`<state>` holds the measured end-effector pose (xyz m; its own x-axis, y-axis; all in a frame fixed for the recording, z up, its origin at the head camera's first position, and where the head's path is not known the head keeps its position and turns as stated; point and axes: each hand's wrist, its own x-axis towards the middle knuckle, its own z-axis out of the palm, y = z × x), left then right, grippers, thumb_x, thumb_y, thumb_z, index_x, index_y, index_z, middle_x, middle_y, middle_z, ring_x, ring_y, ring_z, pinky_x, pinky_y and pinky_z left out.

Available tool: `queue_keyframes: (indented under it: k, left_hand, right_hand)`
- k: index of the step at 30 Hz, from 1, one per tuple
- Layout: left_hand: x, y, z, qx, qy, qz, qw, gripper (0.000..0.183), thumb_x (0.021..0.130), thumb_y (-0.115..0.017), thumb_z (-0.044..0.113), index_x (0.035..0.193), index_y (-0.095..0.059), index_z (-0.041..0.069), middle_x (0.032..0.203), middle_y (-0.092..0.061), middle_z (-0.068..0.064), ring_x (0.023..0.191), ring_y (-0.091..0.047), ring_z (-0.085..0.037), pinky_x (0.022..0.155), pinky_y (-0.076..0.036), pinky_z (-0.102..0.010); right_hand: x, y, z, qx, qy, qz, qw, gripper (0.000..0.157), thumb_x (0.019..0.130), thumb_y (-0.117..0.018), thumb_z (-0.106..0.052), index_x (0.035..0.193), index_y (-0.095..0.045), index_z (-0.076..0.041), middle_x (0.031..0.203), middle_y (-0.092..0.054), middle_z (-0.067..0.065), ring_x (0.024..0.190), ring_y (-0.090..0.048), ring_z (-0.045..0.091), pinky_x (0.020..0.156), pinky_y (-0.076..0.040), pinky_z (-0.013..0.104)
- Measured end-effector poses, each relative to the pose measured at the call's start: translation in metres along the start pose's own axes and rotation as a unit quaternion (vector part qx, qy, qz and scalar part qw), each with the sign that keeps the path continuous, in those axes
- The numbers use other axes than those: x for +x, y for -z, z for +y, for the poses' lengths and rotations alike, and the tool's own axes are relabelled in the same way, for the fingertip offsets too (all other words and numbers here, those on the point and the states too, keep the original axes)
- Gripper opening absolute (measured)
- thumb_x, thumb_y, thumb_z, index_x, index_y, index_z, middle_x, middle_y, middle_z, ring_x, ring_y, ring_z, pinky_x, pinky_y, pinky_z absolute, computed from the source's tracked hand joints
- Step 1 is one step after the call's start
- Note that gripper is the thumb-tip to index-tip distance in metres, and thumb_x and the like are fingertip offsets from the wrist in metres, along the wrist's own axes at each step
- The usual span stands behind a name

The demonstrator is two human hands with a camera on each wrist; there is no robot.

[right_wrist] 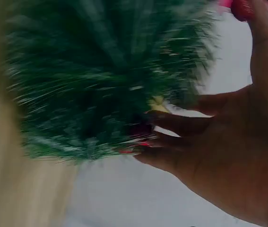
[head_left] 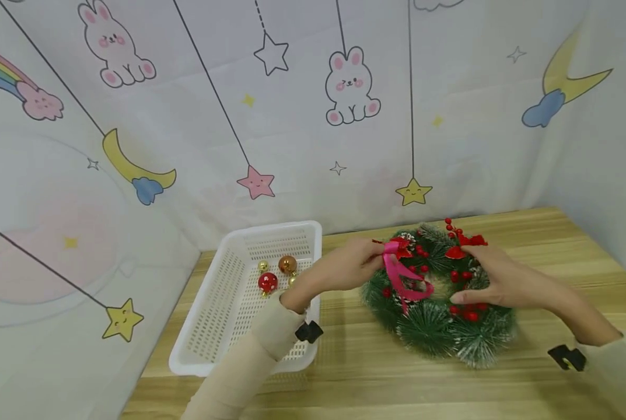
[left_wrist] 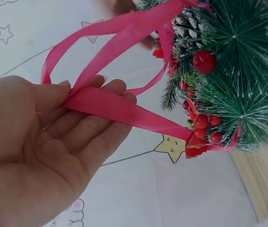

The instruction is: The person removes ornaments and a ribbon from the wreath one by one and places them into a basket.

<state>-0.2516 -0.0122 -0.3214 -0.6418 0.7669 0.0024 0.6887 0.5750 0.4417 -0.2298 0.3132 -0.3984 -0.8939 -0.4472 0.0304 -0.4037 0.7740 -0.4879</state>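
A green wreath (head_left: 428,332) with frosted tips, pine cones and red berries lies on the wooden table. My left hand (head_left: 346,265) is at its left back side. Between thumb and fingers it pinches a pink ribbon (left_wrist: 110,111), which loops over to the wreath beside a red flower (left_wrist: 197,144). On the right side of the wreath, my right hand (head_left: 493,277) grips the ring, thumb near the central opening and fingers at the back by another red flower (head_left: 455,252). Greenery partly hides these fingertips in the blurred right wrist view.
Left of the wreath stands a white plastic basket (head_left: 178,356), partly covered by my left forearm. Inside it are a red ball ornament (head_left: 268,282), a brown one (head_left: 287,265) and small gold ones (head_left: 262,266). A cartoon-printed curtain (head_left: 291,134) hangs behind the table (head_left: 365,385).
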Motion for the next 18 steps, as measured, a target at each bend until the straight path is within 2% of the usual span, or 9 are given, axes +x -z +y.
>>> queue_keyframes:
  k: [3,5,6,8,10,12,14,16,18]
  left_hand:
    - [-0.012,0.006,-0.007,-0.017,0.027,0.032,0.9990,0.032,0.114,-0.044,0.018,0.112,-0.073,0.004,0.066,-0.045,0.002,0.054,-0.031,-0.007,0.059,-0.033,-0.021]
    - [-0.019,0.011,-0.013,-0.029,0.043,0.073,0.9959,0.033,0.114,-0.046,0.019,0.109,-0.075,0.004,0.071,-0.059,-0.001,0.058,-0.041,-0.004,0.060,-0.038,-0.021]
    - [-0.023,0.015,-0.016,-0.042,0.053,0.096,0.9930,0.033,0.113,-0.046,0.018,0.109,-0.076,0.003,0.075,-0.063,-0.005,0.059,-0.043,-0.006,0.062,-0.041,-0.022]
    - [-0.031,0.024,-0.021,-0.083,0.070,0.142,0.9839,0.033,0.112,-0.047,0.017,0.113,-0.077,0.003,0.090,-0.075,-0.011,0.070,-0.063,-0.008,0.070,-0.053,-0.021]
    - [-0.038,0.034,-0.026,-0.137,0.083,0.175,0.9715,0.034,0.113,-0.045,0.014,0.112,-0.076,0.001,0.108,-0.078,-0.016,0.093,-0.077,-0.016,0.086,-0.061,-0.023]
    - [-0.045,0.044,-0.029,-0.191,0.094,0.202,0.9560,0.035,0.113,-0.043,0.015,0.117,-0.075,0.000,0.116,-0.077,-0.019,0.107,-0.079,-0.026,0.095,-0.062,-0.028]
    - [-0.052,0.054,-0.032,-0.220,0.092,0.220,0.9459,0.037,0.114,-0.041,0.016,0.120,-0.073,-0.001,0.123,-0.075,-0.020,0.117,-0.076,-0.030,0.099,-0.061,-0.033]
    - [-0.059,0.065,-0.033,-0.218,0.090,0.235,0.9430,0.036,0.114,-0.042,0.017,0.120,-0.073,-0.001,0.124,-0.075,-0.019,0.117,-0.076,-0.030,0.099,-0.061,-0.035]
    - [-0.066,0.075,-0.033,-0.195,0.089,0.243,0.9459,0.036,0.114,-0.043,0.019,0.121,-0.073,0.001,0.125,-0.075,-0.016,0.117,-0.076,-0.029,0.100,-0.061,-0.036]
  right_hand:
    - [-0.002,-0.016,0.009,0.005,-0.006,-0.022,1.000,0.116,0.085,-0.083,-0.056,0.159,-0.027,0.013,0.163,-0.025,0.042,0.147,-0.021,0.068,0.111,-0.027,0.083]
    - [-0.004,-0.021,0.012,0.017,-0.013,-0.028,0.999,0.118,0.084,-0.084,-0.055,0.160,-0.025,0.013,0.166,-0.019,0.042,0.150,-0.013,0.067,0.112,-0.022,0.084]
    - [-0.004,-0.022,0.013,0.024,-0.014,-0.029,0.999,0.119,0.083,-0.085,-0.055,0.160,-0.024,0.013,0.167,-0.017,0.042,0.151,-0.011,0.067,0.112,-0.020,0.085]
    - [-0.006,-0.023,0.014,0.032,-0.014,-0.028,0.999,0.120,0.083,-0.086,-0.054,0.161,-0.023,0.013,0.168,-0.015,0.041,0.152,-0.009,0.066,0.112,-0.019,0.085]
    - [-0.007,-0.023,0.014,0.034,-0.014,-0.027,0.999,0.118,0.083,-0.086,-0.052,0.160,-0.024,0.013,0.168,-0.015,0.041,0.153,-0.009,0.065,0.112,-0.019,0.084]
    - [-0.008,-0.022,0.014,0.031,-0.015,-0.028,0.999,0.117,0.084,-0.085,-0.053,0.160,-0.025,0.012,0.167,-0.015,0.041,0.152,-0.010,0.066,0.112,-0.020,0.084]
    - [-0.009,-0.022,0.014,0.033,-0.016,-0.029,0.999,0.117,0.084,-0.085,-0.052,0.160,-0.025,0.012,0.167,-0.015,0.042,0.152,-0.010,0.066,0.111,-0.021,0.085]
    - [-0.010,-0.022,0.014,0.034,-0.018,-0.029,0.999,0.116,0.084,-0.085,-0.052,0.160,-0.025,0.012,0.167,-0.014,0.042,0.152,-0.010,0.066,0.110,-0.021,0.085]
    - [-0.010,-0.022,0.014,0.035,-0.017,-0.027,0.999,0.115,0.085,-0.085,-0.051,0.161,-0.025,0.011,0.168,-0.014,0.041,0.152,-0.010,0.066,0.109,-0.022,0.086]
